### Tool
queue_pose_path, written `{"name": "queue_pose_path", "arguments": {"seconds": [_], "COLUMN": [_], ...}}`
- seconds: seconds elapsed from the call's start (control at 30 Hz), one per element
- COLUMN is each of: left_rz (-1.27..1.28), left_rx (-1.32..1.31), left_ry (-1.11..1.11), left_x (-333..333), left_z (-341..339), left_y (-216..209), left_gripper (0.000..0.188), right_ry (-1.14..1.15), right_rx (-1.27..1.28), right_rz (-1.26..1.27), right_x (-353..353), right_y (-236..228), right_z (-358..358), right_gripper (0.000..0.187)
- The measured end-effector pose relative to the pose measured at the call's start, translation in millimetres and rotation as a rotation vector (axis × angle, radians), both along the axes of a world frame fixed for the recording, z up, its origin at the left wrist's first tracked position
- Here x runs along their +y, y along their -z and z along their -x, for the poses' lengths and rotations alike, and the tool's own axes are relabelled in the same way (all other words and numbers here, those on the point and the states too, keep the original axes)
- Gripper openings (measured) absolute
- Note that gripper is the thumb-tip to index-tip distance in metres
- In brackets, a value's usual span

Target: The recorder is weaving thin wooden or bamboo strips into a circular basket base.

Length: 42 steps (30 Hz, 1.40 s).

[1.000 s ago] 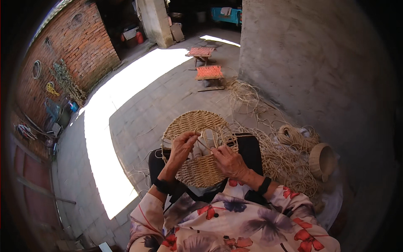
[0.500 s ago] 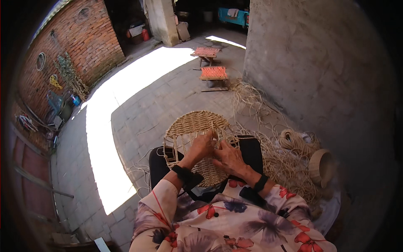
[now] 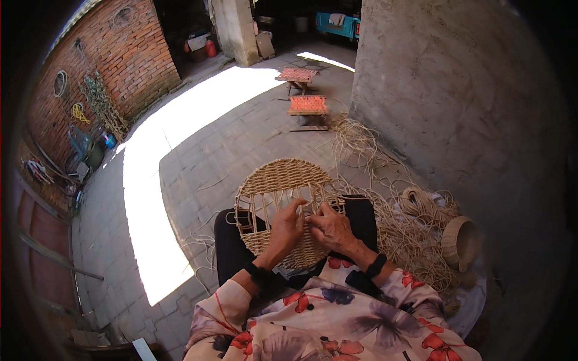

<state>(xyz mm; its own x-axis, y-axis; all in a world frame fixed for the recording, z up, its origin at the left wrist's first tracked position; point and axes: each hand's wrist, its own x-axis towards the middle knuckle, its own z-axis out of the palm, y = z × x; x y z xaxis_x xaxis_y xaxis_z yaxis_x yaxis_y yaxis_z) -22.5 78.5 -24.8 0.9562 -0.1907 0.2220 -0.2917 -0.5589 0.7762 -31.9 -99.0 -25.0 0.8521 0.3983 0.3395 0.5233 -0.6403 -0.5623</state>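
Observation:
A round, tan woven cord piece (image 3: pixel 288 174) rests across my lap, on my dark trousers. Dense weave fills its far and near parts; between them run bare, spaced cords crossing an open band. Over the right half of this band my left hand (image 3: pixel 288 227) is closed, with thumb and forefinger raised by the cords. Close beside it, my right hand (image 3: pixel 332 230) pinches at a thin cord (image 3: pixel 308 210) between the two hands. The fingertips partly hide the cord, and my hands cover some of the near weave.
Loose tan cord (image 3: pixel 403 231) lies heaped at my right, with a coil (image 3: pixel 415 198) and a small woven basket (image 3: pixel 460 240). Two low stools with orange woven seats (image 3: pixel 307 105) stand ahead. A rough grey wall (image 3: pixel 445 90) rises on the right, a brick wall (image 3: pixel 114 66) at the left.
My left hand has drawn back toward me from the far weave, its thumb and forefinger now more apart. The right hand has shifted slightly, staying at the cords.

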Motion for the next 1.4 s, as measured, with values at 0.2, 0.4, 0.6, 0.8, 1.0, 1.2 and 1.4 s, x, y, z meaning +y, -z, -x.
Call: {"name": "queue_pose_path", "arguments": {"seconds": [0.2, 0.4, 0.6, 0.8, 1.0, 1.2, 1.4], "left_rz": [1.141, 0.832, 0.464, 0.719, 0.727, 0.649, 0.539], "left_rx": [0.773, 0.765, 0.653, 0.573, 0.394, 0.362, 0.338], "left_ry": [0.135, 0.057, 0.067, 0.020, -0.082, -0.003, 0.132], "left_x": [-5.1, 83.5, 122.4, 138.7, 122.2, 93.1, 53.8], "left_z": [15.3, 21.2, 33.0, 33.1, 3.3, -39.2, -75.5], "left_y": [-27.4, -29.3, -46.3, -45.7, -60.5, -56.9, -54.1], "left_gripper": [0.038, 0.032, 0.016, 0.016, 0.016, 0.018, 0.016], "right_ry": [-0.015, 0.120, 0.141, -0.046, -0.149, -0.030, -0.031], "right_rx": [0.019, 0.289, 0.084, -0.045, -0.265, -0.341, -0.200], "right_rz": [0.016, -0.607, -0.495, -0.288, 0.060, 0.333, 0.325], "right_x": [-1.5, -24.8, -21.2, 19.3, 39.6, 58.1, 63.8], "right_y": [2.8, 28.4, 12.4, 1.7, 4.5, 2.7, -10.3], "right_z": [-2.9, -12.7, -7.3, 0.4, 6.8, 17.8, 19.1], "right_gripper": [0.019, 0.020, 0.020, 0.030, 0.044, 0.058, 0.054]}}
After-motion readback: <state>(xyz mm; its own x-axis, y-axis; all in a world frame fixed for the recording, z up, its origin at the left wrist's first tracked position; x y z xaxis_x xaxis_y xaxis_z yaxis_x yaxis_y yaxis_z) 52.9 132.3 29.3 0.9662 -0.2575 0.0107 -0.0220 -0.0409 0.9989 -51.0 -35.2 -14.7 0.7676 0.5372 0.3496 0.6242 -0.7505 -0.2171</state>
